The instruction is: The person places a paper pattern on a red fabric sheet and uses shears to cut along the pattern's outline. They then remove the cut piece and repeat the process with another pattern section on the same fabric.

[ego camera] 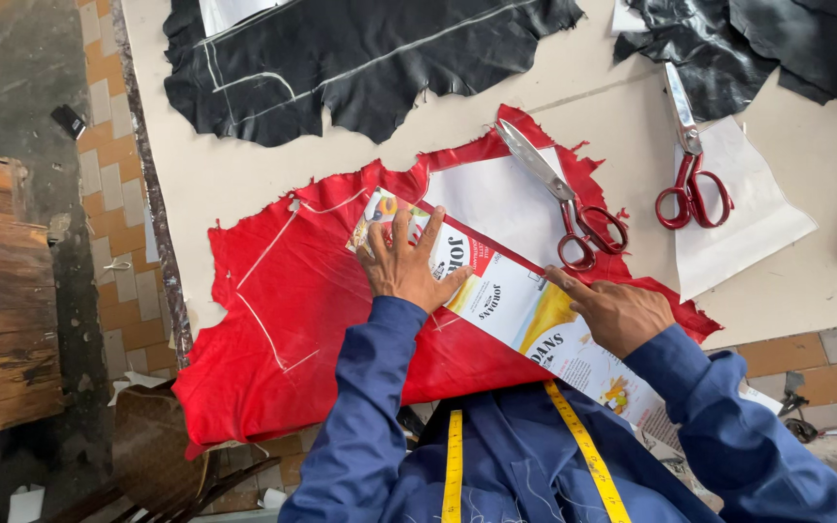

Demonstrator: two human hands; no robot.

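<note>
Red leather (288, 320) carries a printed card pattern (515, 305) on the table (205, 174). Left hand (404, 263), fingers spread, presses its ten-o'clock end. Right hand (622, 315), grip flat and loosely spread, presses toward four o'clock.

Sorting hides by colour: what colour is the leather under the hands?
Red leather, clearest in the head view.

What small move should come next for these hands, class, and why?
Probably trace the printed card template with chalk. Both the left hand and right hand press it flat on the red leather, which already carries white chalk lines.
</note>
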